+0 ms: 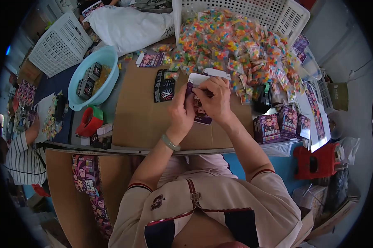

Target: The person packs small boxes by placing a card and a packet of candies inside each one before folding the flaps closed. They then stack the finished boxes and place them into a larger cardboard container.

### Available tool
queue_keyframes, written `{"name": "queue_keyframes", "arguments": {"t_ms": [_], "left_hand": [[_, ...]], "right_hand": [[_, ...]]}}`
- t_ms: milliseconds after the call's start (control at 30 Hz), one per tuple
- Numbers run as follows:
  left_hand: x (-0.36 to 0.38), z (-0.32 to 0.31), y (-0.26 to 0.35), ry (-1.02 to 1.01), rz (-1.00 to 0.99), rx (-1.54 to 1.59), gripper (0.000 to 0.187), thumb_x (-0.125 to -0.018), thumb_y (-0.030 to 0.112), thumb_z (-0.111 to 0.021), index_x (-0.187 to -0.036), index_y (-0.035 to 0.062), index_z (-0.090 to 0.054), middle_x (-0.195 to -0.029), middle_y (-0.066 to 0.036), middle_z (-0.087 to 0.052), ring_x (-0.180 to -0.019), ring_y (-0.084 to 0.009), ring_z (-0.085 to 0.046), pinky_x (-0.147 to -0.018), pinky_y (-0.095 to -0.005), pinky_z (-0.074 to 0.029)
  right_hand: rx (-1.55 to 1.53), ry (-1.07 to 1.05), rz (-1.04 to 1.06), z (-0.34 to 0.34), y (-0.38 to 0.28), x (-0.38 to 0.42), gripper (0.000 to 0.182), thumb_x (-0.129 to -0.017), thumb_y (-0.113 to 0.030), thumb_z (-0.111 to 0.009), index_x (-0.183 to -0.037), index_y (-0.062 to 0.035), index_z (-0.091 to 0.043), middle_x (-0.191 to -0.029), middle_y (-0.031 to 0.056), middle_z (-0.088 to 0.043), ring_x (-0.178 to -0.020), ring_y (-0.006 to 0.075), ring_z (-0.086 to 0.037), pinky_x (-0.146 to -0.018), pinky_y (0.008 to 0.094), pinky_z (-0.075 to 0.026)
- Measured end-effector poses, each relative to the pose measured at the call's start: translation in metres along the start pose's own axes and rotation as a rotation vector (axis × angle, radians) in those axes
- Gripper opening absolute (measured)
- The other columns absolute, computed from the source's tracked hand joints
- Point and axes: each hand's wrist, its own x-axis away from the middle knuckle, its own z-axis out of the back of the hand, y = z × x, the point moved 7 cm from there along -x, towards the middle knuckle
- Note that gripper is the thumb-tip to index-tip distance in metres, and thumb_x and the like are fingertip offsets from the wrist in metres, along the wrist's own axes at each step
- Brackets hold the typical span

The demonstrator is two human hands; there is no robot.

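My left hand (182, 115) is closed around a small purple printed carton (203, 119), whose white flaps stand open at the top. Over the carton's upper part, my right hand (217, 98) has its fingers bent and pressed together; they hide what they pinch, though something dark shows beneath them. Just left of my hands lies a black printed packet (164, 89) with a small candy bag on its upper corner. Another purple carton (151, 60) lies flat farther back. Beyond my right hand spreads a large heap of clear bags of colourful candy (232, 45).
A white plastic crate (293, 18) stands behind the candy heap. On the left are a light-blue basin (114, 74) with black packets and a red-and-green tape dispenser (89, 122). Filled-looking purple cartons (269, 128) stand at right. A co-worker's striped sleeve (19, 144) shows far left.
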Motion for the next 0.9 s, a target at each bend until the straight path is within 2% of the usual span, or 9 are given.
{"name": "queue_keyframes", "arguments": {"t_ms": [100, 300, 367, 500, 567, 633, 700, 733, 900], "left_hand": [[0.022, 0.026, -0.015, -0.038, 0.232, 0.047, 0.033, -0.09, 0.0, -0.058, -0.123, -0.0024, -0.056, -0.099, -0.021, -0.066, -0.082, -0.0348, -0.067, -0.07, -0.039, -0.053], [0.053, 0.048, 0.017, -0.007, 0.042, -0.099, 0.038, -0.092, 0.005, -0.058, -0.129, -0.0059, -0.052, -0.093, -0.021, -0.067, -0.072, -0.0309, -0.067, -0.068, -0.0366, -0.053], [0.069, 0.045, 0.005, -0.13, 0.298, -0.01, 0.043, -0.092, 0.005, -0.058, -0.133, -0.0059, -0.048, -0.097, -0.024, -0.065, -0.077, -0.0326, -0.067, -0.07, -0.036, -0.053], [0.087, 0.053, -0.007, -0.19, 0.321, 0.03, 0.041, -0.095, 0.004, -0.055, -0.133, -0.0053, -0.047, -0.1, -0.02, -0.067, -0.081, -0.0265, -0.067, -0.072, -0.0325, -0.052], [0.082, 0.066, -0.004, -0.004, 0.428, 0.372, 0.038, -0.099, 0.004, -0.049, -0.136, -0.0034, -0.045, -0.109, -0.011, -0.064, -0.092, -0.0099, -0.059, -0.08, -0.0251, -0.049], [0.092, 0.075, -0.005, -0.05, 0.476, 0.398, 0.04, -0.1, 0.005, -0.048, -0.138, -0.0018, -0.042, -0.109, -0.01, -0.063, -0.092, -0.0091, -0.058, -0.08, -0.023, -0.048], [0.107, 0.073, -0.007, -0.18, 0.477, 0.31, 0.038, -0.1, 0.005, -0.047, -0.137, -0.0031, -0.043, -0.108, -0.01, -0.064, -0.091, -0.0079, -0.058, -0.08, -0.0211, -0.047], [0.116, 0.073, -0.006, -0.145, 0.663, 0.488, 0.032, -0.099, 0.006, -0.051, -0.13, -0.0034, -0.048, -0.107, -0.009, -0.064, -0.093, -0.008, -0.058, -0.081, -0.0239, -0.048], [0.181, 0.08, -0.023, -0.083, 0.887, 0.621, 0.022, -0.098, 0.005, -0.054, -0.118, -0.0023, -0.055, -0.098, -0.006, -0.064, -0.087, -0.0058, -0.057, -0.077, -0.0212, -0.047]], "right_hand": [[-0.154, -0.023, 0.055, -0.011, -0.017, 0.022, 0.015, -0.068, -0.005, -0.078, -0.07, -0.0058, -0.063, -0.07, 0.0059, -0.061, -0.069, 0.0236, -0.056, -0.073, 0.0347, -0.037], [-0.27, -0.096, -0.126, -0.03, -0.025, 0.049, 0.013, -0.07, -0.008, -0.077, -0.071, -0.0073, -0.064, -0.07, 0.0037, -0.061, -0.071, 0.022, -0.057, -0.079, 0.0364, -0.037], [-0.258, -0.118, -0.089, -0.034, -0.028, 0.059, 0.013, -0.07, -0.009, -0.078, -0.076, -0.0077, -0.066, -0.074, 0.0045, -0.063, -0.072, 0.0215, -0.058, -0.082, 0.0357, -0.038], [-0.228, -0.113, -0.007, -0.029, -0.037, 0.073, 0.018, -0.069, -0.01, -0.08, -0.081, -0.0069, -0.067, -0.085, 0.0067, -0.064, -0.082, 0.0224, -0.06, -0.085, 0.0367, -0.041], [-0.272, 0.138, -0.273, -0.011, -0.021, 0.08, 0.021, -0.069, -0.008, -0.08, -0.084, -0.005, -0.066, -0.097, 0.0095, -0.063, -0.094, 0.0254, -0.06, -0.088, 0.0379, -0.045], [-0.227, 0.005, -0.265, -0.013, -0.014, 0.1, 0.027, -0.072, -0.003, -0.079, -0.096, -0.0013, -0.065, -0.103, 0.012, -0.063, -0.091, 0.0223, -0.063, -0.082, 0.0341, -0.051], [-0.448, -0.269, -0.483, -0.036, -0.003, 0.128, 0.035, -0.075, -0.002, -0.077, -0.107, 0.0009, -0.062, -0.106, 0.013, -0.063, -0.082, 0.0149, -0.064, -0.072, 0.0285, -0.053], [-0.474, -0.232, -0.426, -0.033, -0.007, 0.128, 0.036, -0.075, -0.004, -0.078, -0.108, 0.0004, -0.063, -0.098, 0.0141, -0.065, -0.068, 0.0164, -0.065, -0.06, 0.0303, -0.053], [-0.487, -0.355, -0.681, -0.026, -0.006, 0.167, 0.023, -0.076, -0.004, -0.078, -0.096, 0.0006, -0.067, -0.084, 0.01, -0.066, -0.068, 0.0139, -0.064, -0.06, 0.0277, -0.052]]}}
